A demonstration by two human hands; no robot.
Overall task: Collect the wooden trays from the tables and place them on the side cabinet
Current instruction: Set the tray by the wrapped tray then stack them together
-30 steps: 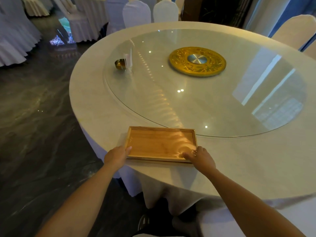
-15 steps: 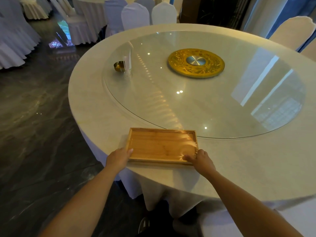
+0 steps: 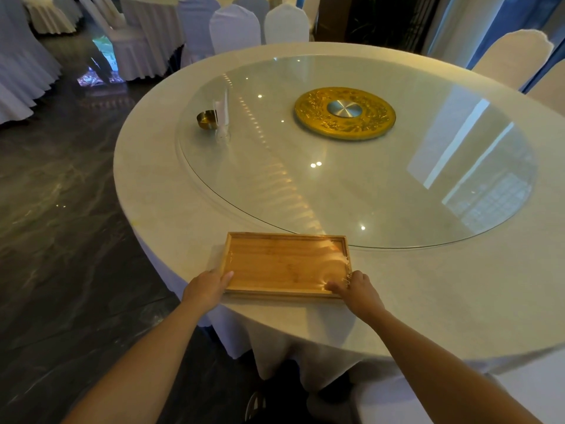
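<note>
Gripping the wooden tray (image 3: 284, 264) at its two near corners, your left hand (image 3: 208, 286) and right hand (image 3: 356, 287) are curled closed on its rim while it rests flat at the counter (image 3: 159, 191) edge. Next, lift it level and carry it off to the side cabinet.

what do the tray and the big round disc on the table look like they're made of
Tray: wood, probably bamboo, with visible grain and a smooth finish that catches the light. Round disc: clear glass, showing the tablecloth beneath while reflecting lights and windows.
</note>
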